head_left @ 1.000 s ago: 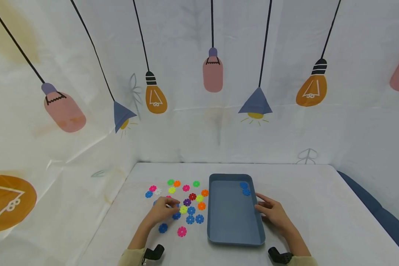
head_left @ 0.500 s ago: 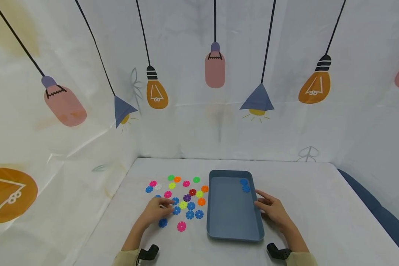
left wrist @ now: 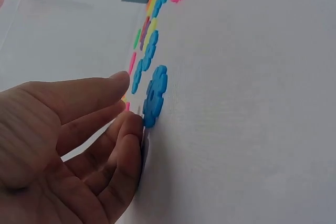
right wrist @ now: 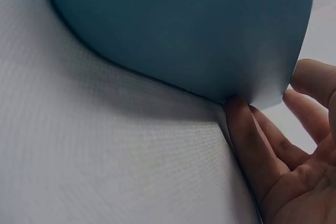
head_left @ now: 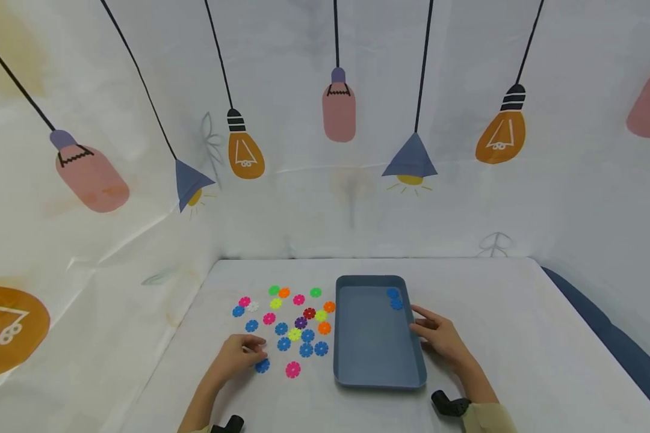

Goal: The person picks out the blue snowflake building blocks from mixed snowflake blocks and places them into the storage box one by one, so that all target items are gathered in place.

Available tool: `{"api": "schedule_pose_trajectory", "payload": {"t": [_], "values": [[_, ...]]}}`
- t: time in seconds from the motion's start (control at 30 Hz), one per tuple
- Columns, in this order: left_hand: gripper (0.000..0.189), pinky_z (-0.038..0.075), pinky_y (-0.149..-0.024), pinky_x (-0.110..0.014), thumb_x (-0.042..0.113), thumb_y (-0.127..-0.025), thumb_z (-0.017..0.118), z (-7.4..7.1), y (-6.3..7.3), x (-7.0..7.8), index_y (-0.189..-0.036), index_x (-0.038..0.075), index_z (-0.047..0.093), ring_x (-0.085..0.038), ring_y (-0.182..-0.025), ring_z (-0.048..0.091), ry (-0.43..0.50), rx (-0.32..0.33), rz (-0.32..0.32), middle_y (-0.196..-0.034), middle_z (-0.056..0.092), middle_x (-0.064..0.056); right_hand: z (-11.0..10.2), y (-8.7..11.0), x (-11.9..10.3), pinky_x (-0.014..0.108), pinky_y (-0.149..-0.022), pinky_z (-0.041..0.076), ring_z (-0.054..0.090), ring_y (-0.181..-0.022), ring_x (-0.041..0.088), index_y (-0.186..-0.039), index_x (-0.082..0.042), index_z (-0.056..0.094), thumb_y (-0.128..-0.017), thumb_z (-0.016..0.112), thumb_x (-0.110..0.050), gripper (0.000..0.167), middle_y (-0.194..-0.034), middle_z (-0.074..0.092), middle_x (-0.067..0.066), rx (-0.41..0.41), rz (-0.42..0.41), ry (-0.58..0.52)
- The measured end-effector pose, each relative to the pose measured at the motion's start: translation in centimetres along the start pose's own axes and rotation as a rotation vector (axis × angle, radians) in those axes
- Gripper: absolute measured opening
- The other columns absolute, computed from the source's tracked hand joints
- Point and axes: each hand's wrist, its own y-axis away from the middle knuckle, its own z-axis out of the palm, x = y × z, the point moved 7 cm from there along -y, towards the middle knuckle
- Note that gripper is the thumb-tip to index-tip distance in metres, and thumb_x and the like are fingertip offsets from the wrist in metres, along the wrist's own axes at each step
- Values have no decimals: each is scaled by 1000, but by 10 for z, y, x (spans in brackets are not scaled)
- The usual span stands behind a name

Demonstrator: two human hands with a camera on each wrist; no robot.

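Observation:
My left hand [head_left: 238, 355] is beside a blue flower-shaped disc [head_left: 262, 365] at the near left of the scattered pieces. In the left wrist view the fingertips are right at the edge of that blue disc [left wrist: 155, 97], with thumb and fingers apart and nothing between them. On the right, my other hand [head_left: 444, 341] touches the outer right side of a blue-grey tray [head_left: 379, 361]. The right wrist view shows its fairly straight fingers [right wrist: 244, 129] against the tray wall [right wrist: 184, 30]. Two blue discs [head_left: 394, 299] lie in the tray's far right corner.
Left of the tray, flower-shaped discs in several colours lie spread on the white table [head_left: 520, 337], among them a pink one [head_left: 293, 370], a purple one [head_left: 300, 323] and an orange one [head_left: 324, 328]. A cloth printed with lamps [head_left: 352, 204] hangs behind.
My left hand has moved left and toward me, from the blue discs in the middle of the group to the nearest blue one. The right hand stays at the tray.

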Motion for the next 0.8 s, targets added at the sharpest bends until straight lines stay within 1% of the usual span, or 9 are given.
{"api": "schedule_pose_trajectory", "payload": {"t": [0.1, 0.17, 0.27, 0.37, 0.5, 0.6, 0.8], "values": [[35, 55, -67, -29, 25, -76, 85, -3, 4, -8, -103, 6, 73, -16, -74, 57, -32, 8, -65, -81, 64, 0, 2, -1, -3, 39, -78, 54, 60, -105, 27, -143, -10, 50, -90, 72, -20, 58, -120, 62, 19, -10, -20, -18], [39, 54, -70, -30, 28, -73, 86, -3, 7, -10, -103, 7, 73, -17, -75, 56, -48, 2, -89, -83, 63, 1, 3, -1, -4, 39, -78, 53, 60, -106, 27, -143, -9, 50, -90, 71, -20, 58, -120, 61, 19, -10, -27, -22], [43, 54, -70, -30, 30, -69, 89, -2, 10, -8, -102, 6, 73, -17, -75, 55, -70, -36, -68, -84, 64, 1, 2, 2, -4, 39, -77, 54, 60, -105, 27, -142, -8, 50, -90, 71, -18, 57, -119, 62, 19, 9, -16, -25], [42, 52, -67, -29, 25, -67, 90, 0, 14, -5, -100, 5, 72, -17, -74, 54, -87, -72, -47, -83, 62, 0, 3, 5, -3, 39, -78, 54, 60, -106, 27, -143, -8, 49, -91, 70, -17, 57, -120, 62, 19, 6, -4, -16], [37, 50, -65, -28, 17, -67, 90, -2, 17, 0, -97, 5, 72, -17, -73, 52, -105, -66, -20, -80, 58, -1, 3, 5, -8, 41, -80, 54, 60, -107, 28, -143, -9, 49, -92, 69, -17, 56, -122, 61, 20, 2, -21, -22], [34, 50, -64, -28, 16, -68, 89, -3, 16, 3, -96, 5, 72, -17, -73, 51, -107, -51, 0, -80, 57, -1, 2, 5, -11, 41, -79, 54, 60, -106, 29, -142, -9, 50, -91, 69, -15, 54, -120, 61, 20, 20, -28, -29], [33, 50, -65, -29, 15, -69, 89, 2, 14, 0, -94, 4, 70, -17, -74, 52, -119, -70, -12, -80, 59, -1, 0, 8, -6, 39, -76, 54, 60, -103, 26, -141, -8, 51, -91, 70, -15, 54, -118, 62, 19, 24, -6, -32]]}}
